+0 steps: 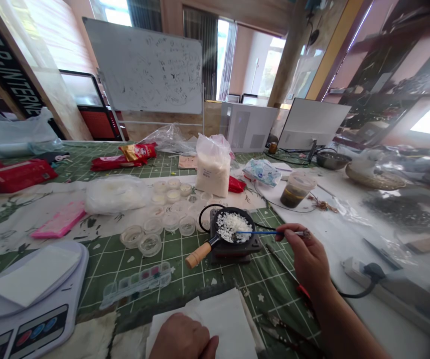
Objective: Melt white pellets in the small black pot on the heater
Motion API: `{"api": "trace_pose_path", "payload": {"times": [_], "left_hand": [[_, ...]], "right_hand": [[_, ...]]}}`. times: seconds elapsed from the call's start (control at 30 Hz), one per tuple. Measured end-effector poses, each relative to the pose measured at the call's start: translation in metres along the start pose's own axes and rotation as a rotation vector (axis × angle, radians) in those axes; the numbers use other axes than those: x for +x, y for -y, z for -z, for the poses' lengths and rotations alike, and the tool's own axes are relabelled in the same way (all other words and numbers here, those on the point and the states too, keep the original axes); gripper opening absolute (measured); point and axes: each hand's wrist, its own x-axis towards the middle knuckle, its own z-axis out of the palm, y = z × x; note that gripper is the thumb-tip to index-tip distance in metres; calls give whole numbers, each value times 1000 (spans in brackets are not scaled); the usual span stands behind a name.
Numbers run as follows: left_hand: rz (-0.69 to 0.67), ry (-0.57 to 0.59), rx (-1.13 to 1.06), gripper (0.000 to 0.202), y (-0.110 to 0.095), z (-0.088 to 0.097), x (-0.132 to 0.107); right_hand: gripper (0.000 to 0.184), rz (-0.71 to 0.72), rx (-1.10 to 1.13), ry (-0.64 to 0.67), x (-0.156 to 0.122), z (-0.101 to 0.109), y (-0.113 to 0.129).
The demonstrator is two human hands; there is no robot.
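My right hand pinches a thin blue stick whose tip reaches into a small black pan filled with white flakes. The pan has a wooden handle and sits on a small dark heater. My left hand rests at the bottom edge on white paper, fingers curled; nothing shows in it.
A kitchen scale stands at the front left, a clear paint palette beside it. Several small clear cups, a pink mould, a bag of white granules and a tub of dark liquid lie beyond. Scissors and a power strip are at right.
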Motion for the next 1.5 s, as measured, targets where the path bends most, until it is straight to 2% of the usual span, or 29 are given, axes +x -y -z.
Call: {"api": "trace_pose_path", "payload": {"times": [0.1,0.2,0.27,0.4,0.5,0.73,0.87,0.97,1.1,1.23,1.4,1.5], "left_hand": [[-6,-7,4,34,0,-1,-1],[2,2,7,34,1,-2,-1],[9,-2,6,34,1,-3,-1],[4,-18,4,34,1,-2,-1],[-12,-18,10,34,1,-2,0],[-7,-14,5,35,1,-3,-1],[-11,-40,15,37,1,-2,0],[-15,-45,6,37,1,-1,0],[-7,-40,10,38,0,-1,1],[-2,-43,0,37,1,-1,0],[1,-23,-17,35,2,-4,-2],[-12,-36,-12,36,2,-5,-2]], "right_hand": [[16,119,-118,-64,-2,1,1],[14,294,-331,-11,-5,-1,1],[14,349,-365,53,-8,-4,1],[16,303,-206,141,-11,-8,1],[15,285,-184,184,-10,-8,0],[19,95,-184,5,-4,-7,-6],[23,36,-195,90,-4,-13,-9],[20,47,-91,143,-5,-14,-6],[14,117,11,106,-7,-9,1],[14,122,-33,179,-7,-9,2],[16,112,-128,-3,-5,-5,-1],[16,131,-214,-35,-4,-4,-2]]}}
